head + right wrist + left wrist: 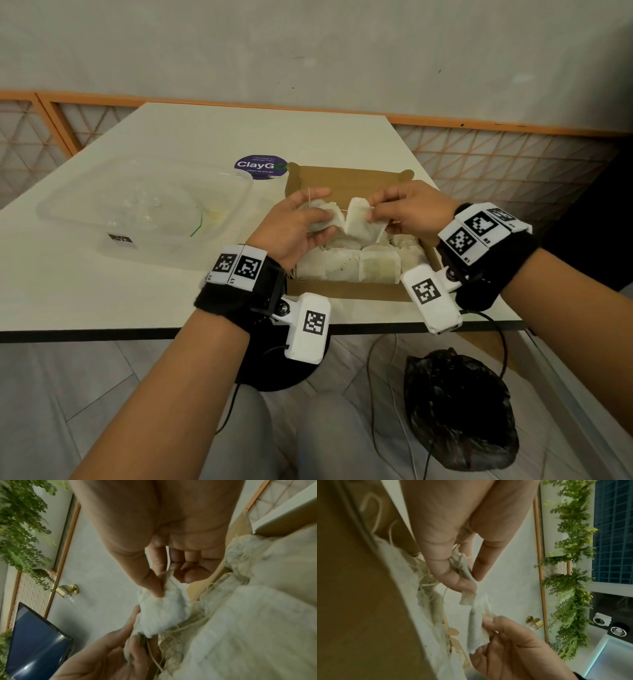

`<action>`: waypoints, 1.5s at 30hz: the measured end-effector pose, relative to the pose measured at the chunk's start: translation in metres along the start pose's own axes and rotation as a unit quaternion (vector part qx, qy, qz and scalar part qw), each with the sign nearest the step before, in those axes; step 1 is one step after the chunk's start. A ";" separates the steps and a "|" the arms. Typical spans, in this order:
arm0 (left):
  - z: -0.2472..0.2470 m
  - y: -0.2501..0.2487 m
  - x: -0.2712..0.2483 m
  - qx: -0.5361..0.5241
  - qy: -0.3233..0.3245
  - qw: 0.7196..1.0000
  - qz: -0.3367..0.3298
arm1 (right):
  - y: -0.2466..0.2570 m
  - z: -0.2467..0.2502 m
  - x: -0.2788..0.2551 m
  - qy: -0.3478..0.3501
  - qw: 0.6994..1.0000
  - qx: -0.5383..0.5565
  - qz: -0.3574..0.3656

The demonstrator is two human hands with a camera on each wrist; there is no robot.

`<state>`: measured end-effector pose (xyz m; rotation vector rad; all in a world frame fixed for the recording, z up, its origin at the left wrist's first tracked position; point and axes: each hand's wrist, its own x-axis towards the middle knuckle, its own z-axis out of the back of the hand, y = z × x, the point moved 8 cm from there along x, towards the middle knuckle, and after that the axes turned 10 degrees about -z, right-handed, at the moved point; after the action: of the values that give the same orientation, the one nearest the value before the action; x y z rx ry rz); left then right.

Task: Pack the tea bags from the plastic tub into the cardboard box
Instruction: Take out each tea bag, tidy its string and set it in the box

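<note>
An open cardboard box (pixel 346 174) sits near the table's front edge, with rows of pale tea bags (pixel 346 269) packed inside. Above the box, my left hand (pixel 291 222) holds a small bunch of tea bags (pixel 325 214), thumb on top. My right hand (pixel 407 212) pinches one tea bag (pixel 359 214) joined to that bunch. The left wrist view has my left hand (pixel 453 574) pinching the bags (pixel 465 566), and the right wrist view has my right hand (pixel 163 582) pinching the bag (pixel 163 612). The clear plastic tub (pixel 144 209) stands left of the box; a green string lies in it.
A purple round sticker (pixel 261 167) lies on the table behind the box. A black plastic bag (pixel 459 411) and cables sit on the floor under the table's front edge. An orange-framed lattice partition (pixel 496 154) runs behind the table.
</note>
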<state>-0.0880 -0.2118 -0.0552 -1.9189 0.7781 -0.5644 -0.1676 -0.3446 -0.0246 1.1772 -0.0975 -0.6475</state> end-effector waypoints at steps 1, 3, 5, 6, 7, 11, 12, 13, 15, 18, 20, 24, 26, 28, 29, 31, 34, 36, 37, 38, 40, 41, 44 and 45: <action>0.003 -0.003 0.000 0.004 -0.011 1.000 -0.014 | -0.001 0.002 0.000 -0.004 1.000 -0.022 -0.001; 0.008 -0.010 0.001 0.007 -0.032 0.998 -0.045 | -0.003 0.005 -0.002 -0.001 0.998 -0.056 -0.001; 0.012 -0.014 0.002 0.009 -0.044 0.997 -0.061 | -0.001 0.002 -0.006 0.025 0.997 -0.074 0.004; 0.013 -0.015 0.003 0.012 -0.044 0.997 -0.064 | 0.001 -0.001 -0.008 0.045 0.996 -0.078 0.008; 0.013 -0.016 0.003 0.015 -0.044 0.997 -0.063 | 0.004 -0.006 -0.011 0.070 0.994 -0.082 0.011; 0.014 -0.015 0.004 0.027 -0.049 0.997 -0.055 | 0.004 -0.038 -0.019 0.178 0.972 -0.156 -0.010; 0.014 -0.014 0.004 0.029 -0.049 0.997 -0.054 | 0.001 -0.047 -0.018 0.193 0.963 -0.185 -0.016; 0.014 -0.014 0.003 0.030 -0.048 0.997 -0.052 | -0.003 -0.053 -0.016 0.197 0.957 -0.214 -0.016; 0.015 -0.011 0.004 0.031 -0.051 0.997 -0.047 | -0.006 -0.060 -0.008 0.164 0.947 -0.276 0.002; 0.016 -0.007 0.004 0.010 -0.055 0.998 -0.028 | -0.004 -0.062 0.000 0.095 0.933 -0.344 0.039; 0.015 -0.005 0.004 -0.023 -0.056 0.998 -0.012 | -0.005 -0.056 0.001 0.049 0.931 -0.361 0.039; 0.007 -0.002 0.005 -0.077 -0.038 0.996 0.015 | 0.011 -0.025 -0.004 -0.053 0.986 -0.150 0.050; -0.001 -0.001 0.005 -0.089 -0.024 0.996 0.020 | 0.013 -0.020 -0.007 -0.052 0.993 -0.103 0.024; -0.007 0.000 0.005 -0.089 -0.019 0.996 0.015 | 0.012 -0.020 -0.008 -0.048 0.996 -0.073 0.008; -0.009 0.000 0.006 -0.087 -0.021 0.996 0.010 | 0.012 -0.017 -0.009 -0.055 0.997 -0.047 0.004; -0.008 0.000 0.007 -0.090 -0.038 0.995 0.001 | 0.011 -0.012 -0.010 -0.063 0.998 0.006 0.007; -0.008 0.006 0.008 -0.122 -0.062 0.990 0.012 | 0.010 -0.015 -0.014 -0.044 0.999 -0.006 0.026; -0.010 0.010 0.007 -0.121 -0.064 0.990 0.021 | 0.012 -0.021 -0.018 -0.033 0.998 -0.033 0.053; -0.012 0.012 0.007 -0.112 -0.063 0.991 0.022 | 0.014 -0.022 -0.019 -0.035 0.996 -0.042 0.070; -0.012 0.013 0.006 -0.101 -0.061 0.993 0.022 | 0.016 -0.021 -0.020 -0.045 0.995 -0.044 0.082; -0.014 0.016 0.005 -0.091 -0.052 0.994 0.030 | 0.019 -0.014 -0.021 -0.061 0.994 -0.019 0.088; -0.014 0.017 0.004 -0.092 -0.047 0.994 0.036 | 0.018 -0.009 -0.019 -0.062 0.995 0.000 0.082; -0.014 0.017 0.003 -0.092 -0.031 0.994 0.046 | 0.016 0.000 -0.015 -0.055 0.996 0.048 0.054; -0.015 0.018 0.003 -0.087 -0.025 0.995 0.046 | 0.016 0.002 -0.015 -0.052 0.995 0.062 0.050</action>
<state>-0.1003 -0.2291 -0.0644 -2.0352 0.9041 -0.4017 -0.1735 -0.3346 -0.0059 1.2492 -0.2862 -0.6200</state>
